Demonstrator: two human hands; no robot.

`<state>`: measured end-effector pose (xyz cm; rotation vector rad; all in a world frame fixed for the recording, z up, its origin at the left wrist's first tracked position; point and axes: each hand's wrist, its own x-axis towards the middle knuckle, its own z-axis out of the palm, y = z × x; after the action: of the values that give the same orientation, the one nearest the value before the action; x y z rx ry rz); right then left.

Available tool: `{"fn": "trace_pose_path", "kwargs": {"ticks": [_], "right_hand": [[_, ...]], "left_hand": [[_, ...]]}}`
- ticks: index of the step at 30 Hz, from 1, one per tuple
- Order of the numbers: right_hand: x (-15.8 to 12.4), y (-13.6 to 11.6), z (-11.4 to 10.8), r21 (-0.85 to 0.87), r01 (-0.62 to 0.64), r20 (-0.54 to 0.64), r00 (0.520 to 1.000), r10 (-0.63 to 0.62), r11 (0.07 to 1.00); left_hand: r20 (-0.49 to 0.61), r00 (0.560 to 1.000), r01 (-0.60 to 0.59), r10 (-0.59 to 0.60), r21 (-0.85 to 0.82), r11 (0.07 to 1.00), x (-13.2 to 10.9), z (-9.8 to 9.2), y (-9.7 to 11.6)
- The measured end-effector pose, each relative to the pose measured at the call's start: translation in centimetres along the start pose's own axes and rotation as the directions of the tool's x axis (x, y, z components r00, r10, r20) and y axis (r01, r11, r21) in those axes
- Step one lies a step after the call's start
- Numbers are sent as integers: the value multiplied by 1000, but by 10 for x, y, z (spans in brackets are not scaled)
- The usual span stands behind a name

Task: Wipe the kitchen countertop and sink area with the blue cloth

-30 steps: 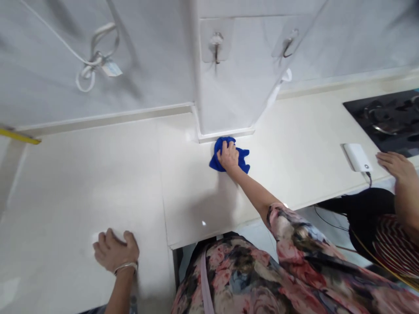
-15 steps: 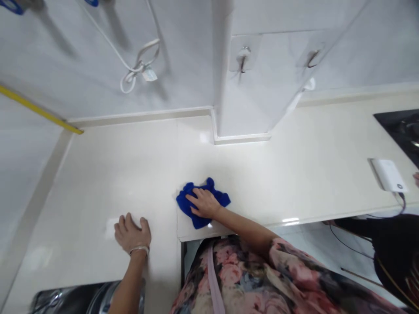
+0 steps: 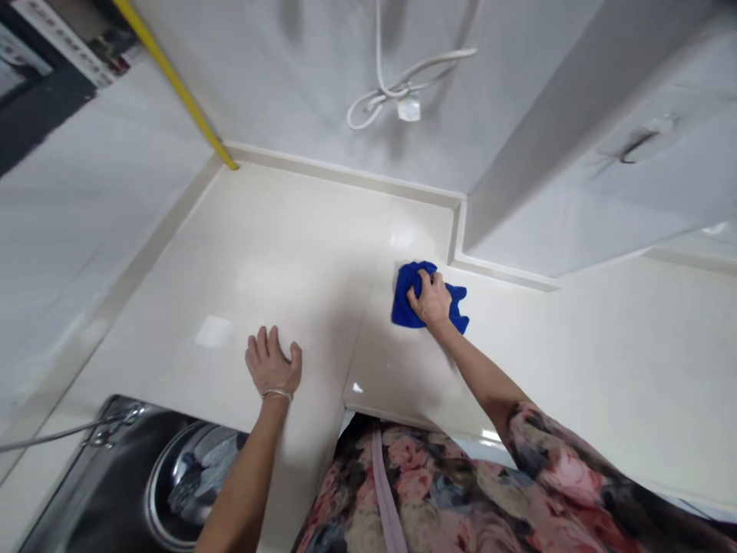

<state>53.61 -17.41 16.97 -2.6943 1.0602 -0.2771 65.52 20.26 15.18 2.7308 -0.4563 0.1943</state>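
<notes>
- My right hand is clenched on a blue cloth, fingers curled over the bunched fabric and pressing it to the counter.
- The cloth lies on the cream counter, just right of a seam and near the foot of a white pillar, almost touching its skirting.
- My left hand is released: it rests flat on the counter, fingers spread, holding nothing, well apart from the cloth.
- A thin bracelet sits on my left wrist.
- Nearest my left hand, toward me, is a steel sink, with a round drain in its bowl; my left forearm passes over its edge.
- A thin grey hose runs across the sink's far corner.
- My floral sleeve covers my right arm down to the forearm, and a lilac strap hangs down my floral top.
- Above the counter, a white cord with a small tag hangs coiled on the pale wall.
- A yellow strip runs down the wall to the counter's back corner.
- A metal hook is stuck on the pillar.
</notes>
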Motion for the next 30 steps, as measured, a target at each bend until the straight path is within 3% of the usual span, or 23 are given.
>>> {"fn": "trace_pose_path", "kwargs": {"ticks": [4,7,10,13,16,19,22,25,30], "right_hand": [[51,-46,8,-27,46,41,998,-45,999],[62,-96,18,-12,134,90,987,-133,991],[42,-150,28,32,264,138,954,-266,964],[1,-191,33,82,384,176,903,-392,920],[-46,-207,31,164,546,209,795,-570,822],[-91,-193,24,214,631,208,716,-666,746],[-125,-157,15,256,640,210,695,-688,724],[-140,-110,7,253,556,214,766,-606,792],[-124,-14,-13,116,293,139,941,-307,949]], "left_hand": [[4,999,32,-32,-7,999,-3,0,0],[24,999,47,-46,-4,999,-3,-1,0],[53,997,52,-52,5,999,-1,-2,0],[59,997,53,-54,19,998,1,-5,0],[69,996,56,-58,33,998,4,-7,0],[83,995,45,-49,41,998,7,-8,1],[89,994,51,-55,50,997,9,-10,3],[99,993,66,-71,53,996,10,-11,6],[96,992,81,-87,63,995,12,-12,10]]}}
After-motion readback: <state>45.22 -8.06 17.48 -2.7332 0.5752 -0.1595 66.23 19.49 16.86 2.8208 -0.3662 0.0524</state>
